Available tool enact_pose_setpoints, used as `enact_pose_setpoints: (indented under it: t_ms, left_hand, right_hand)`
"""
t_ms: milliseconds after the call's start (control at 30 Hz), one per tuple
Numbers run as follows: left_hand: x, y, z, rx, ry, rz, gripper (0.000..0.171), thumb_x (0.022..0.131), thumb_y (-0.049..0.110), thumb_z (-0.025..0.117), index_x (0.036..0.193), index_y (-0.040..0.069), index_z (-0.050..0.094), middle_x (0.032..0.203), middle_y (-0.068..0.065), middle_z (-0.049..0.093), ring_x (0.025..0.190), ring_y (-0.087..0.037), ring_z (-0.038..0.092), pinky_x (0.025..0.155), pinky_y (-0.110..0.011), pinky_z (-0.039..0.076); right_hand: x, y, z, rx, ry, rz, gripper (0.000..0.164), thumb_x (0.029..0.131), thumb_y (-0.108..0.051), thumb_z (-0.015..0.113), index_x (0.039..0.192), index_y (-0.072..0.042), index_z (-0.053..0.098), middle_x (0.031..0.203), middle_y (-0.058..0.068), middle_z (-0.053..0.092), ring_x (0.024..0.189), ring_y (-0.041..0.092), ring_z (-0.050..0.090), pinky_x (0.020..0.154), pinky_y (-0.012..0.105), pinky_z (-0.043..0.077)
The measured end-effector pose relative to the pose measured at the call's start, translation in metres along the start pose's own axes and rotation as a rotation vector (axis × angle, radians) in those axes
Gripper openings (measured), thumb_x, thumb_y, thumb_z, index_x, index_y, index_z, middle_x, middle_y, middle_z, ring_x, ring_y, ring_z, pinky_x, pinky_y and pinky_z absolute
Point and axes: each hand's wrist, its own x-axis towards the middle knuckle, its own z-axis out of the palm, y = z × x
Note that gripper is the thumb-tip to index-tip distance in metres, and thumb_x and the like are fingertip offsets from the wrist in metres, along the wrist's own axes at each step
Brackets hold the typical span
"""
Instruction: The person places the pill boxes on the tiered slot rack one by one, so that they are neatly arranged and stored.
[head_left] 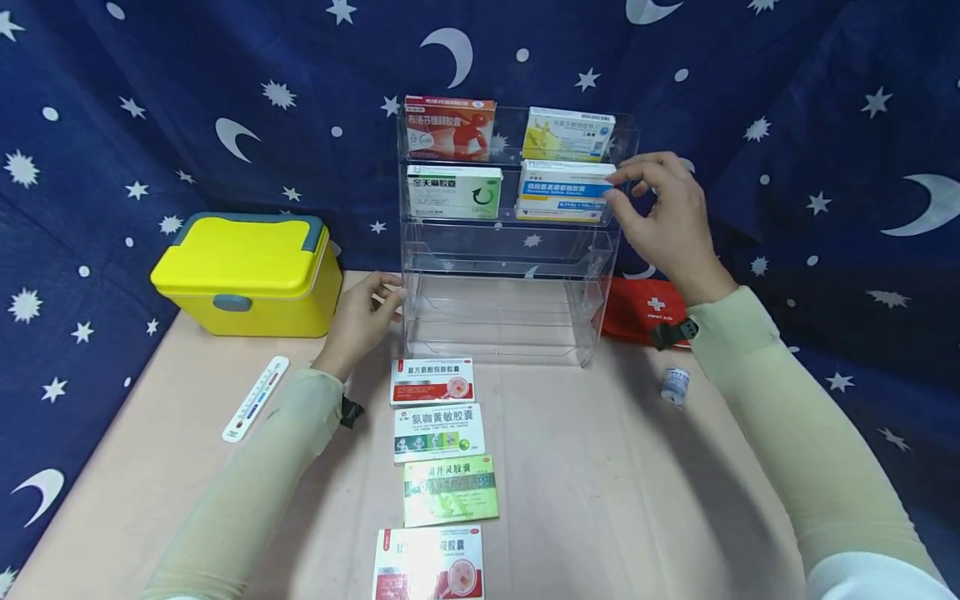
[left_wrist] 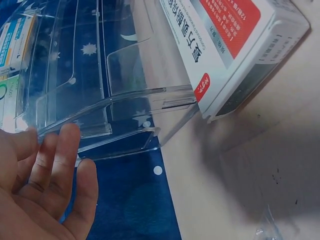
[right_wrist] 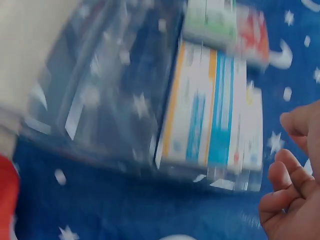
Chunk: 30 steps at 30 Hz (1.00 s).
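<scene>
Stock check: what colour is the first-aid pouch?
The pouch is red, clearest in the head view.

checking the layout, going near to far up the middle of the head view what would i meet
Near red-white box, green box, white box, far red-white box, rack, curtain.

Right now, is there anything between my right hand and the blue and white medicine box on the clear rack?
Nothing visible does stand between them. In the head view, the right hand is at the right end of the blue and white medicine box; the right wrist view shows no object in the gap.
</scene>
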Motion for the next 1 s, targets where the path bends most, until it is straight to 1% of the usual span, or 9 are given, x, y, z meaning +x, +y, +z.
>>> enact_pose_setpoints:
  t_ms: [67, 167, 300, 400, 567, 633, 733, 833, 1000]
  left_hand:
    - [0.0, 0.0, 0.001, -0.001, 0.0, 0.002, 0.028, 0.103, 0.025, 0.063, 0.128, 0.013, 0.062, 0.099, -0.007, 0.063, 0.077, -0.023, 0.07, 0.067, -0.036, 0.056]
    - [0.0, -0.001, 0.001, 0.003, 0.008, 0.006, 0.027, 0.103, 0.023, 0.064, 0.127, 0.012, 0.062, 0.099, -0.007, 0.064, 0.076, -0.022, 0.07, 0.067, -0.035, 0.056]
    - [0.0, 0.002, 0.002, 0.002, 0.014, 0.026, 0.027, 0.103, 0.023, 0.064, 0.127, 0.01, 0.063, 0.099, -0.008, 0.065, 0.076, -0.025, 0.071, 0.066, -0.034, 0.055]
    - [0.0, 0.002, 0.001, -0.003, 0.017, 0.038, 0.027, 0.103, 0.023, 0.063, 0.126, 0.009, 0.063, 0.098, -0.009, 0.064, 0.077, -0.027, 0.071, 0.065, -0.034, 0.055]
    - [-0.001, 0.0, -0.001, -0.001, 0.022, 0.02, 0.027, 0.103, 0.022, 0.063, 0.126, 0.01, 0.063, 0.098, -0.009, 0.064, 0.075, -0.023, 0.07, 0.066, -0.034, 0.056]
    - [-0.001, -0.001, 0.0, -0.008, 0.011, 0.021, 0.027, 0.103, 0.022, 0.064, 0.126, 0.009, 0.062, 0.099, -0.009, 0.064, 0.075, -0.023, 0.07, 0.066, -0.035, 0.056]
    - [-0.002, 0.0, 0.001, -0.018, 0.004, 0.031, 0.027, 0.103, 0.021, 0.064, 0.127, 0.008, 0.062, 0.099, -0.01, 0.064, 0.075, -0.024, 0.071, 0.066, -0.036, 0.056]
    - [-0.003, 0.0, 0.002, -0.016, 0.011, 0.029, 0.027, 0.103, 0.022, 0.063, 0.126, 0.009, 0.062, 0.098, -0.009, 0.064, 0.074, -0.022, 0.07, 0.065, -0.036, 0.055]
    - [-0.003, 0.001, 0.002, -0.009, 0.014, 0.027, 0.027, 0.103, 0.023, 0.063, 0.127, 0.01, 0.062, 0.098, -0.008, 0.063, 0.074, -0.021, 0.07, 0.065, -0.036, 0.055]
  right_hand:
    - [-0.025, -0.007, 0.005, 0.089, 0.001, -0.069, 0.017, 0.094, -0.017, 0.074, 0.108, -0.007, 0.076, 0.122, 0.002, 0.064, 0.091, 0.017, 0.056, 0.07, 0.027, 0.038]
    - [-0.075, -0.019, 0.017, 0.218, -0.111, -0.114, 0.014, 0.092, -0.01, 0.076, 0.106, -0.01, 0.075, 0.112, 0.0, 0.067, 0.084, 0.015, 0.057, 0.06, 0.025, 0.039]
    - [-0.15, -0.034, 0.036, 0.312, -0.427, -0.052, 0.02, 0.093, -0.011, 0.075, 0.111, -0.021, 0.072, 0.104, -0.006, 0.067, 0.084, 0.012, 0.057, 0.061, 0.029, 0.046]
    - [-0.199, -0.042, 0.05, 0.381, -0.654, 0.02, 0.022, 0.094, -0.013, 0.073, 0.114, -0.023, 0.071, 0.1, -0.008, 0.067, 0.085, 0.01, 0.059, 0.066, 0.031, 0.051]
    - [-0.261, -0.057, 0.071, 0.519, -0.908, 0.077, 0.02, 0.096, -0.019, 0.073, 0.116, -0.017, 0.072, 0.097, -0.011, 0.069, 0.077, 0.004, 0.058, 0.064, 0.024, 0.051]
    - [-0.28, -0.063, 0.077, 0.535, -0.944, 0.06, 0.022, 0.096, -0.022, 0.074, 0.117, -0.017, 0.072, 0.097, -0.014, 0.068, 0.076, 0.001, 0.057, 0.064, 0.022, 0.051]
    - [-0.296, -0.072, 0.082, 0.532, -0.939, 0.017, 0.023, 0.095, -0.024, 0.074, 0.117, -0.017, 0.072, 0.097, -0.019, 0.066, 0.079, -0.003, 0.058, 0.066, 0.02, 0.051]
    - [-0.304, -0.082, 0.083, 0.485, -0.903, -0.058, 0.024, 0.095, -0.027, 0.075, 0.117, -0.018, 0.071, 0.096, -0.021, 0.064, 0.082, -0.004, 0.059, 0.07, 0.017, 0.049]
    - [-0.313, -0.094, 0.081, 0.429, -0.869, -0.094, 0.021, 0.094, -0.031, 0.075, 0.113, -0.023, 0.072, 0.093, -0.024, 0.06, 0.079, -0.004, 0.057, 0.07, 0.014, 0.045]
